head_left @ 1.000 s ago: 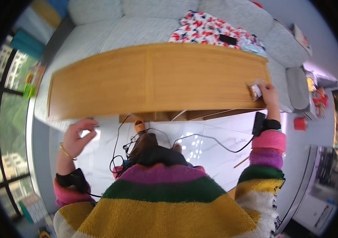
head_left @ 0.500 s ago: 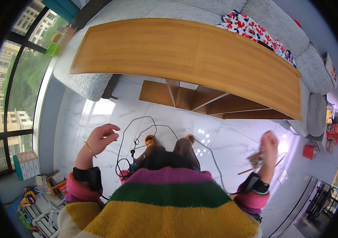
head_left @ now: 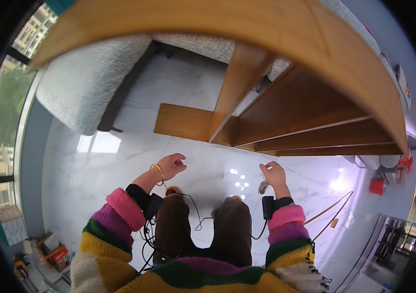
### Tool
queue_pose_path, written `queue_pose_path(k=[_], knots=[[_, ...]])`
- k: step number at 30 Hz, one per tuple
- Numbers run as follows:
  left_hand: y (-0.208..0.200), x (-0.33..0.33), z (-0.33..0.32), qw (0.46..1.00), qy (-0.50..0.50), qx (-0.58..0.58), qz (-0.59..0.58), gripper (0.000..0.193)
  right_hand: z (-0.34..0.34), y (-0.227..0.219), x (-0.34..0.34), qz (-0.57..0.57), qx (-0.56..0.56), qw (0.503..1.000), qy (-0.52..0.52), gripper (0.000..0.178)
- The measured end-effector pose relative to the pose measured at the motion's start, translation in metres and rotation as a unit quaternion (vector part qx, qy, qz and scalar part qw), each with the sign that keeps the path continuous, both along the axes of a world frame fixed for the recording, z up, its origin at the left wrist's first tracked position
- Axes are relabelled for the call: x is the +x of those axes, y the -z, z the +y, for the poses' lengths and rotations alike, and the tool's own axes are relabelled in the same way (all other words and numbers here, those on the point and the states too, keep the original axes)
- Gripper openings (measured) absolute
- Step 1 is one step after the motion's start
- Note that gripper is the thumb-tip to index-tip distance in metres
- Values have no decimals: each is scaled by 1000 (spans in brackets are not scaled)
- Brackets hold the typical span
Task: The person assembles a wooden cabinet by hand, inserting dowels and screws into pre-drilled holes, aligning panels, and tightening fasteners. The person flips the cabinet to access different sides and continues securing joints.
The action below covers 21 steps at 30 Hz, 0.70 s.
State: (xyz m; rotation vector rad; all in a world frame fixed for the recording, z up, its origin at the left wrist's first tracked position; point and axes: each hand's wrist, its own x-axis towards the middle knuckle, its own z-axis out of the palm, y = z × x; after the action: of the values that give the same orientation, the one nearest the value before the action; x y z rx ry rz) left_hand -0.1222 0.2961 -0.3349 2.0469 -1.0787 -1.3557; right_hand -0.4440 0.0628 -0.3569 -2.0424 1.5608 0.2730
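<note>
Right hand [head_left: 275, 175] holds a packet [head_left: 263, 187] (small, brownish).

White marbled floor [head_left: 139, 168]; wooden desk [head_left: 310, 97], thin sticks [head_left: 324, 211] on it.

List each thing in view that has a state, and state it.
Left hand: empty, fingers loosely bent.
Right hand: holding the small packet.
Small packet: in the right hand's grip, partly hidden; cannot tell if sealed.
Wooden table: standing, compartments beneath open-fronted.
Gold bracelet: worn around the left wrist.
Black cable: slack, curving.
Thin wooden rods: forming a V.
</note>
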Motion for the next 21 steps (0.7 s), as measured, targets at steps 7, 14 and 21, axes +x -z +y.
queue_pose_path(k=[7,14,21], knots=[[202,-11,-96,984,68,28,-163,78,-48,162,-77,17,-63,984,166,51],[286,-27,-144,982,-45,-155,-102,52,-120,261,-53,-44,-227,964,133,67],[293,-45,-159,957,-103,-99,-254,29,-139,291,-59,-176,-325,925,87,35]])
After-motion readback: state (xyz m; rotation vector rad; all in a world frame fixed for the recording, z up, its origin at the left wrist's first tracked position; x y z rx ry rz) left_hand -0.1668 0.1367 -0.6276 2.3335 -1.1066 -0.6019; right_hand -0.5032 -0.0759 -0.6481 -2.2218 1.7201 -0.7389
